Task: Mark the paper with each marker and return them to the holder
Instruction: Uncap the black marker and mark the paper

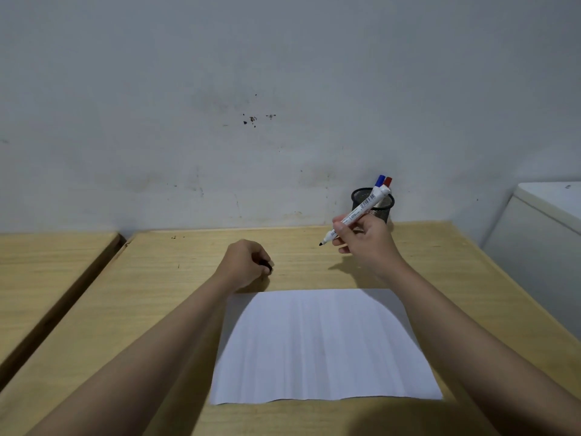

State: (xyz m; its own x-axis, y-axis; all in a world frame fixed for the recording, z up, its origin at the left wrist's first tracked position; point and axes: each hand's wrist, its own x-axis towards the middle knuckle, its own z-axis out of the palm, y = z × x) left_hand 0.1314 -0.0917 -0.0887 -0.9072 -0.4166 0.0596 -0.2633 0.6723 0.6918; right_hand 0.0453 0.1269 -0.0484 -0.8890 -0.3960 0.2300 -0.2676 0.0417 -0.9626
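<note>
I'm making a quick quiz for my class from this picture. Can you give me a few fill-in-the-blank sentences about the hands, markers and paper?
1. The right hand holds an uncapped marker with a ____ tip.
2. The left hand is closed around the marker's ____.
3. The paper bears ____ marks so far.
4. The mesh holder contains a blue-capped marker and a ____-capped marker.

Missing words: black; cap; no; red

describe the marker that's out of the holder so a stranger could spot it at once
Find the black mesh holder at the back of the wooden table, by the wall. Just in front of it, the right hand grips a white marker. Unlike the blue and red ones inside, it is uncapped, black tip showing.
</note>
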